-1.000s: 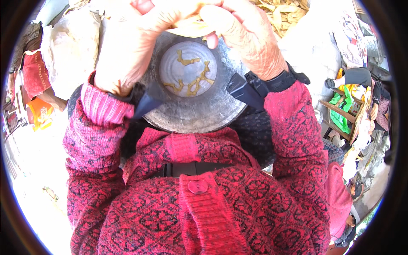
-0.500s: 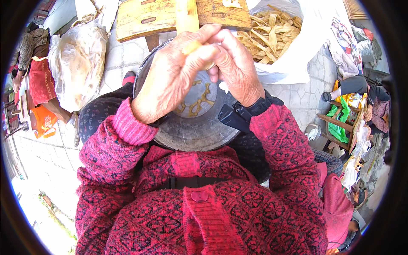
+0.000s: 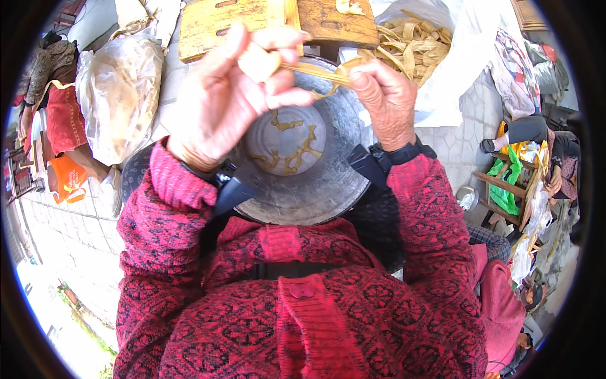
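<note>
My left hand (image 3: 221, 107), palm turned up, grips a pale, cream-coloured piece (image 3: 259, 63) among its curled fingers. A narrow yellowish fibrous strip (image 3: 315, 72) runs from there to my right hand (image 3: 385, 101), which pinches it between thumb and fingers. Below both hands a dull grey metal basin (image 3: 303, 196) rests in my lap; a few yellow-brown pieces (image 3: 290, 126) lie on its round bottom. Just beyond the right hand is a white sack (image 3: 467, 69) full of dried, flat tan strips (image 3: 404, 44). A worn wooden board (image 3: 208, 31) lies past the basin.
A translucent plastic bag (image 3: 117, 107) stands at left, near a person in red cloth (image 3: 66, 120) and an orange bag (image 3: 63, 177). At right are a wooden rack (image 3: 499, 180) with a green bag (image 3: 508, 196), a seated person (image 3: 530, 129) and another in pink (image 3: 502, 316).
Since half a second ago my hands have moved apart: the left rose leftward and turned palm up, the right went rightward. The strip is now stretched between them.
</note>
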Demonstrator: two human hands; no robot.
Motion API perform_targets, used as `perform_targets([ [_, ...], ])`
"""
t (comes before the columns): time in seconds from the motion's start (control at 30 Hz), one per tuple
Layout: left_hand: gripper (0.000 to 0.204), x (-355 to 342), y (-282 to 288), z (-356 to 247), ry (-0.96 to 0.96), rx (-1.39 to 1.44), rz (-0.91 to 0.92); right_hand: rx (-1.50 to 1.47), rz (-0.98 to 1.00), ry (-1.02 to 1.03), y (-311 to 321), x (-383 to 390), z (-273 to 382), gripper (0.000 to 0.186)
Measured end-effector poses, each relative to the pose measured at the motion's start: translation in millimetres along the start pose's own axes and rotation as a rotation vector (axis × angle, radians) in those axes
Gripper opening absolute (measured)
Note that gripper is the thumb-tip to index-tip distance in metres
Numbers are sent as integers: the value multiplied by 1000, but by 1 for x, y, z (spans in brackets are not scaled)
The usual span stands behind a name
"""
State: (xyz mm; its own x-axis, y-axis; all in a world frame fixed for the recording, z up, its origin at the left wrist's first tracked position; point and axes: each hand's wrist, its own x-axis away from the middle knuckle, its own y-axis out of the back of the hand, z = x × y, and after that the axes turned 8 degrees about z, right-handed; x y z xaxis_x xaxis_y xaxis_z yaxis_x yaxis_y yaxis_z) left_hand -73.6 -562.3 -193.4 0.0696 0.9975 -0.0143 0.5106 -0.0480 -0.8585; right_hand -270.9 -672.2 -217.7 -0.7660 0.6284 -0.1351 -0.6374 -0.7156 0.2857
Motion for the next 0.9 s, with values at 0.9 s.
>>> perform_targets([
  [0.9,10,8,2,-19,-122,-541,-273,46,205,13,-15,-17,26,25],
])
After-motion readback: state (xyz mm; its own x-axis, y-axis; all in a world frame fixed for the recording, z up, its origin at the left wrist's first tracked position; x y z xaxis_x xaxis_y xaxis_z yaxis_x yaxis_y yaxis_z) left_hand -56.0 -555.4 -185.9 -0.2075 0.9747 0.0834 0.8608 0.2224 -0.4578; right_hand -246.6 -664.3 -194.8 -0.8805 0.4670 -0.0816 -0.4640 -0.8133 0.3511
